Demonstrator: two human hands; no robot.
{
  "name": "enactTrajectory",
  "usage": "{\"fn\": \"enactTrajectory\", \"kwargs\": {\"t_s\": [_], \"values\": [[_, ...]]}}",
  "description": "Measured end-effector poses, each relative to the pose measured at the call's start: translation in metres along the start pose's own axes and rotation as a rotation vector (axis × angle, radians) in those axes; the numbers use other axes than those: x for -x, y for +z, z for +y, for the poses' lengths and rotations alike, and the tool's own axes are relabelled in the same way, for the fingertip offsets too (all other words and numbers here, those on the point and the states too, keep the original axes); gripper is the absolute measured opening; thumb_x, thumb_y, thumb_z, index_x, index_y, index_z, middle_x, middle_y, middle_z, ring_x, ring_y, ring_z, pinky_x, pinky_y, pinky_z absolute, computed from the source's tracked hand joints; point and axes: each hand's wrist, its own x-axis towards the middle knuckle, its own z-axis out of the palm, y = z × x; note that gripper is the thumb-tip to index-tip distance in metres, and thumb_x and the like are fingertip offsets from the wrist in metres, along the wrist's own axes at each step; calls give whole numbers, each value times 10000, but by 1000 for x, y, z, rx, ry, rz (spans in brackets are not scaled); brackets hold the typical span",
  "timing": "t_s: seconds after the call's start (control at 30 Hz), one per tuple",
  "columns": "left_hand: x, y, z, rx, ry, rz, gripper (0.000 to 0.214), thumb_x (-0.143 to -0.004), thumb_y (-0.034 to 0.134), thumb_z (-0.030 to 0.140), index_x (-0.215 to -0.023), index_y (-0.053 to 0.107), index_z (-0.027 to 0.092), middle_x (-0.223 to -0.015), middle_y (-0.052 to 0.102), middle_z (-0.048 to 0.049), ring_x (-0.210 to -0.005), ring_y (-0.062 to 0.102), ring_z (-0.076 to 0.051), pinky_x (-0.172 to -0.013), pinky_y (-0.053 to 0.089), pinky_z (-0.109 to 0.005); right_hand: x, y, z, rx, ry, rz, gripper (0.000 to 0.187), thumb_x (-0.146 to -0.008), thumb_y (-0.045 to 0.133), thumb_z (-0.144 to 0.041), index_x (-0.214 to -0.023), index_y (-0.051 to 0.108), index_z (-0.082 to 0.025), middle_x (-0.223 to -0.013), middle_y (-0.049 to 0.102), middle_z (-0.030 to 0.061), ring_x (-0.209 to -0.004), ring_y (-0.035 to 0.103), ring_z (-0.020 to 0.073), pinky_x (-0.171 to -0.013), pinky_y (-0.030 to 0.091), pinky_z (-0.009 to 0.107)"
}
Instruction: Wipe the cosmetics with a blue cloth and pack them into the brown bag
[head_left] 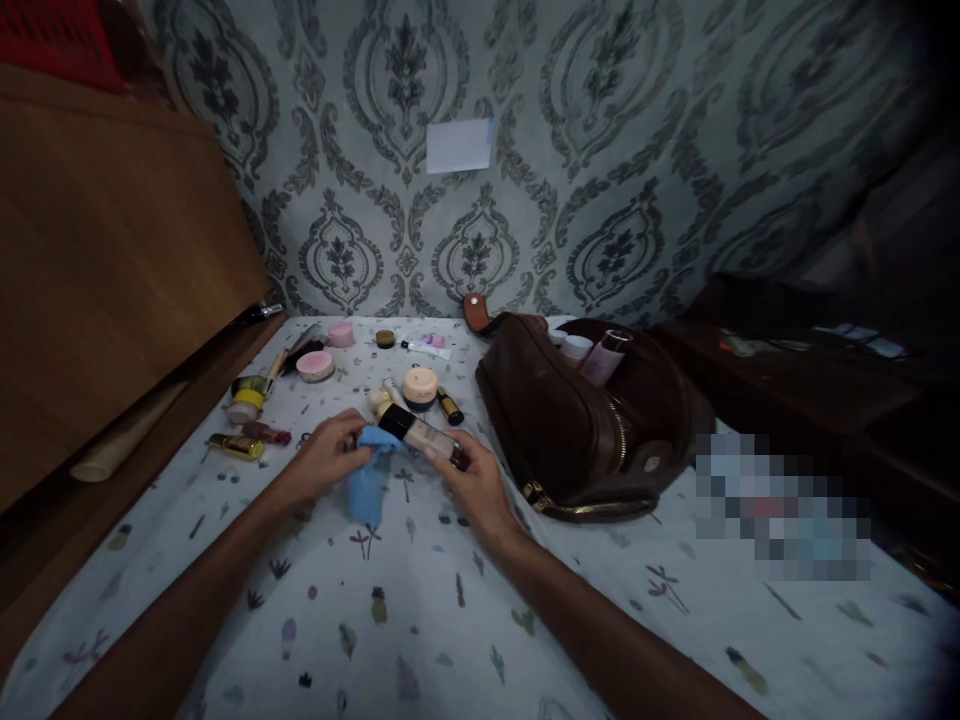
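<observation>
A small blue cloth (365, 492) hangs down from my left hand (328, 452), whose fingers pinch its upper edge. My right hand (478, 487) grips a foundation bottle (427, 436) with a black cap and a beige body, tilted with the cap toward the left. The cloth's upper edge is beside the bottle; whether they touch I cannot tell. Just beyond the bottle are a peach-lidded jar (420, 386) and a small black and gold tube (450, 407). To the right of my right hand stands an open brown leather bag (547, 410) with bottles inside.
Several cosmetics lie at the left, among them a pink round compact (315, 366), a yellow-banded jar (245, 405) and a gold tube (236, 446). A wooden cabinet (112, 250) borders the left side. The patterned wall (405, 230) closes off the back. A blurred patch covers something at right.
</observation>
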Motion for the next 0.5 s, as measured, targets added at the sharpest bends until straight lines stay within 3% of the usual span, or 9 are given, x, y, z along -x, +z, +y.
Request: {"fn": "enactTrajectory", "kwargs": {"t_s": [0.1, 0.17, 0.23, 0.33, 0.4, 0.5], "values": [[-1, -1, -2, 207, -49, 247, 181, -766, 578, 318, -670, 496, 187, -911, 572, -24, -886, 554, -193, -698, 454, -263, 1, 0, -2, 9, 17, -10, 330, -731, 690, -457, -881, 668, -165, -688, 558, -13, -625, 466, 144, -572, 370, 252], [0, 4, 0, 380, -65, 307, 189, -808, 585, 355, -770, 488, 198, -959, 582, -14, -870, 571, -177, -711, 479, -264, 3, 2, -1, 20, 20, -37, 315, -730, 693, -443, -873, 657, -165, -687, 543, -16, -628, 459, 140, -574, 366, 249], [3, 12, 5, 433, -46, 263, 211, -865, 563, 393, -974, 521, 217, -1054, 596, -22, -899, 593, -182, -735, 504, -281, 5, 3, 1, 25, 5, -76, 305, -734, 698, -427, -887, 650, -168, -713, 559, -10, -647, 474, 144, -587, 380, 250], [7, 23, 10, 242, 32, 165, 339, -908, 531, 415, -1187, 522, 222, -1175, 605, -61, -1041, 587, -228, -864, 493, -335, 9, 5, 5, 71, -54, -137, 272, -733, 713, -395, -882, 651, -176, -735, 583, -5, -674, 505, 153, -607, 399, 253], [8, 27, 10, 103, 59, 158, 353, -921, 516, 416, -1200, 538, 201, -1145, 632, -72, -1052, 587, -237, -925, 459, -351, 11, 5, 7, 122, -97, -157, 253, -730, 726, -369, -879, 656, -177, -751, 599, 1, -694, 523, 161, -623, 410, 257], [8, 28, 7, 7, 79, 163, 321, -941, 480, 414, -1159, 568, 195, -1067, 659, -58, -979, 611, -221, -892, 452, -329, 15, 5, 8, 187, -141, -180, 250, -726, 749, -335, -903, 670, -178, -804, 633, 17, -723, 549, 171, -649, 426, 267]]}}
